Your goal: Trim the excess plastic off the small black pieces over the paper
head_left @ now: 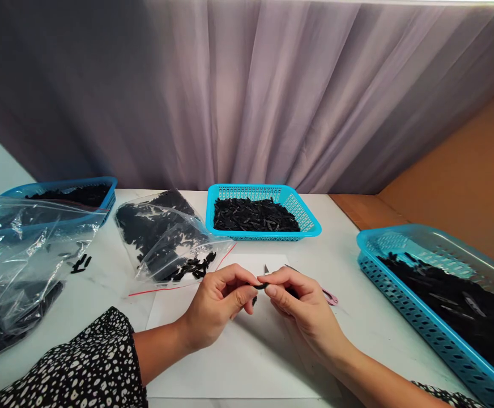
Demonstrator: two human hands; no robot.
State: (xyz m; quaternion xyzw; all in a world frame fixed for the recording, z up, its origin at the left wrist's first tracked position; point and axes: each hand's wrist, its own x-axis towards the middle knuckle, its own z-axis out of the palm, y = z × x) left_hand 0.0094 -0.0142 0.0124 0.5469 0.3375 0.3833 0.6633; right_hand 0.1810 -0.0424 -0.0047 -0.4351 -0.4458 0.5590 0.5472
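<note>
My left hand (213,309) and my right hand (304,306) meet over a white sheet (196,357). Between the fingertips of both is a small black strip (260,286), pinched from each end. Another dark bit (254,301) shows just under the left fingers; what it belongs to is unclear. Behind the right hand lies a pair of scissors (330,297) with pink handles, partly hidden. Left of my hands, a clear zip bag (145,238) with a red seal line holds many black pieces, some loose near its mouth (194,267).
A blue basket (310,226) of black strips stands at the back, a larger one (400,306) at the right, and another (113,195) at the far left. A big clear bag (13,249) lies at the left, near several loose black pieces (80,263). A curtain (264,96) hangs behind.
</note>
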